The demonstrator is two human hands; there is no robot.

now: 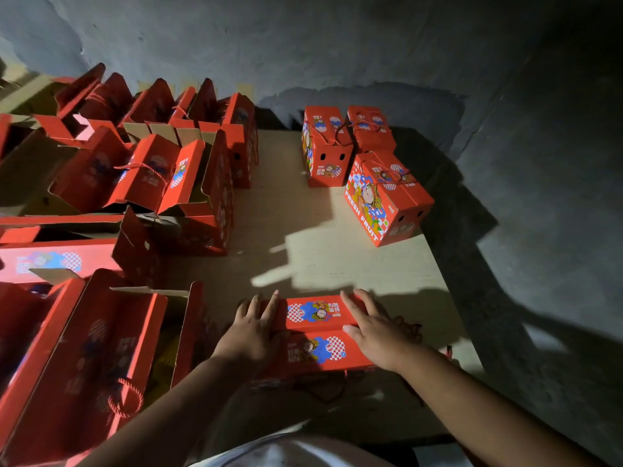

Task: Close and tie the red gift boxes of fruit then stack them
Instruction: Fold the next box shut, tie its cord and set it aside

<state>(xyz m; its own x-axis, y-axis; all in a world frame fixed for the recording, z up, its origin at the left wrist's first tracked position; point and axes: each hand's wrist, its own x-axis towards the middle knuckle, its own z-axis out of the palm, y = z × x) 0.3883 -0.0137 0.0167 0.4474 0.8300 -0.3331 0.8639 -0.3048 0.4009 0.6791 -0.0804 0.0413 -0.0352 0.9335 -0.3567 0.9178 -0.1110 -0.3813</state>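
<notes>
We press both hands flat on the red gift box (320, 335) that sits on the tabletop (313, 251) right beneath them, its two top flaps folded down and meeting along the middle. Our left hand (254, 326) lies on the box's left end with fingers straight and spread, holding nothing; our right hand (374, 332) lies on its right end the same way, fingers extended over the far flap. A dark red cord (406, 326) trails on the tabletop just beyond the right hand; we cannot tell whether it is tied. Well ahead of the right hand, three closed boxes (387, 197) stand near one another by the tabletop's far edge, cords looped over their tops. To the left of the left hand and beyond it, many open boxes (141, 183) crowd together with flaps standing up.
</notes>
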